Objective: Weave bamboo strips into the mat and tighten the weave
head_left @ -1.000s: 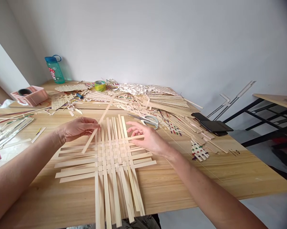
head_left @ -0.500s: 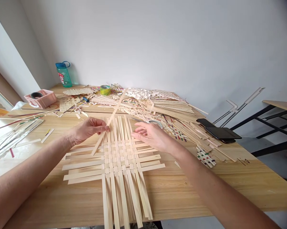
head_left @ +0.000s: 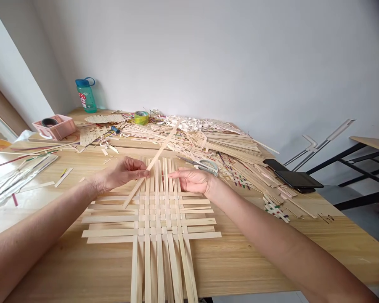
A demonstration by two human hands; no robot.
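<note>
My left hand [head_left: 124, 172] pinches a long, thin bamboo strip [head_left: 153, 164] that lies diagonally across the top of a flat woven bamboo mat [head_left: 154, 214]. The strip's lower end rests on the weave. My right hand [head_left: 192, 181] hovers at the mat's far edge with its fingers extended toward the strip. It holds nothing, and its fingertips are close to the loose upright strips [head_left: 168, 176]. Long unwoven strip ends fan out on all sides of the mat, and those nearest me run out of view.
A wooden table [head_left: 249, 265] holds heaped bamboo strips [head_left: 230, 145], scissors [head_left: 205, 165], a tape roll [head_left: 141, 118], a water bottle [head_left: 86, 96], a pink box [head_left: 54, 127], a dark phone [head_left: 298, 179], and a small coloured woven sample [head_left: 276, 210].
My right hand has come closer to my left hand, and the whole scene has shifted slightly right in view. My left hand keeps the same strip.
</note>
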